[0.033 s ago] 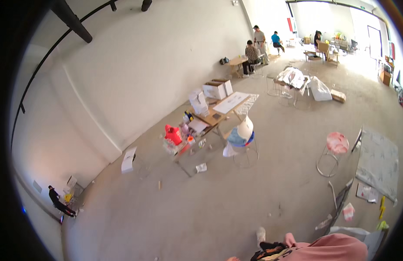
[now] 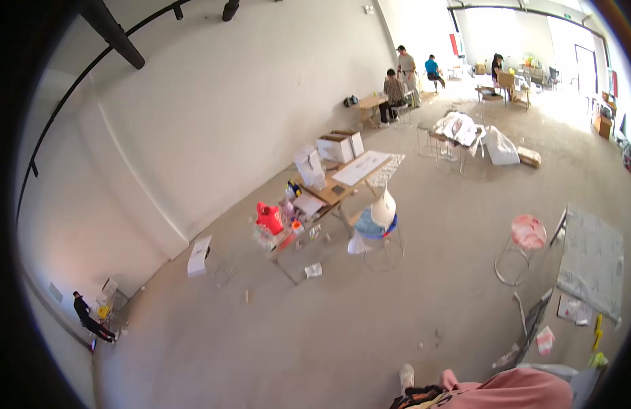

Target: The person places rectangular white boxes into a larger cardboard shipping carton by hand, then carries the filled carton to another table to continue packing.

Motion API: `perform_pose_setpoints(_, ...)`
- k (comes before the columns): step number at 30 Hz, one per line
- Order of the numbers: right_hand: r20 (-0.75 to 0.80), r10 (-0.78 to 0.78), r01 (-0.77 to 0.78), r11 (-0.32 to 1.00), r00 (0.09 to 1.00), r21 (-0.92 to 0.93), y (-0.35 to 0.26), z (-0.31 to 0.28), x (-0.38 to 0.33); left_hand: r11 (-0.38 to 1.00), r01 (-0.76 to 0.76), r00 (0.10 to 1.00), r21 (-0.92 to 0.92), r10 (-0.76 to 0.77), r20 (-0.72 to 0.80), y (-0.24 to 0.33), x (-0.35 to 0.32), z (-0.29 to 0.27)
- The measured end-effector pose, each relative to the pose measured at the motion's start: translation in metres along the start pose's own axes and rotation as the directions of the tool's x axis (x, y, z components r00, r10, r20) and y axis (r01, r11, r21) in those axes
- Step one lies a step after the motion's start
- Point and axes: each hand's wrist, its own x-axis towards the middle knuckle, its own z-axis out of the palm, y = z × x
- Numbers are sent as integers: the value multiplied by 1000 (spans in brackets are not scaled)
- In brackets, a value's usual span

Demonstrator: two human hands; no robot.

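Observation:
Neither of my hands shows in the head view. At the lower edge I see only a pink garment (image 2: 513,390) and the toe of a white shoe (image 2: 406,375) on the concrete floor (image 2: 343,327). Some way ahead stands a long wooden table (image 2: 337,192) cluttered with small items. It holds a red object (image 2: 268,217) at its near end and a white board (image 2: 362,167) at its far end. Next to the table, a wire stool (image 2: 378,225) carries white and blue things.
A pink-topped stool (image 2: 528,233) and a grey mat (image 2: 591,262) lie to the right. White open boxes (image 2: 339,144) stand behind the table. Several people (image 2: 397,85) are at tables far back. Scraps of paper litter the floor (image 2: 313,270). The white wall (image 2: 213,116) runs along the left.

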Motion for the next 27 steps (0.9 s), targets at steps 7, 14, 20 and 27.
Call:
perform_pose_setpoints(7,-171,242,-253,967,955,-42,-11,-182,110,997,27,986,-74,-39,-160,170,28,2)
perform_pose_setpoints(14,-533,-213,305,948,819,90,-182,-289,151,975,47,922,-216,-126,-366,305,79,-26)
perform_pose_setpoints(20,-517,444,-236,877,732,419,-45,-312,146,1000,2,972,28,5,-236,493,230,67)
perform_pose_setpoints(27,-577,425,-406,898,698,171,-351,-394,93,627,-568,819,533,368,440,769,326,324)
